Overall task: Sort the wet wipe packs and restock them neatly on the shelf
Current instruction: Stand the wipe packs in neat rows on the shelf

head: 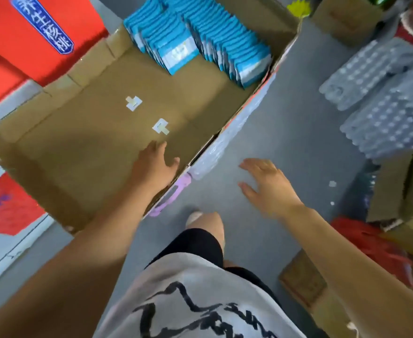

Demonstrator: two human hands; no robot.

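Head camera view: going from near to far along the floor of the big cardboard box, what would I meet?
left hand at the near edge → nearer white sticker → farther white sticker → blue wet wipe packs standing in rows at the far end.

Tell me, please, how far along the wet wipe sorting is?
Done: blue wet wipe packs stand in rows inside the cardboard box. In hand: nothing; the left hand hovers open over the box, the right hand open over the floor. Left: restocking; no shelf shows.
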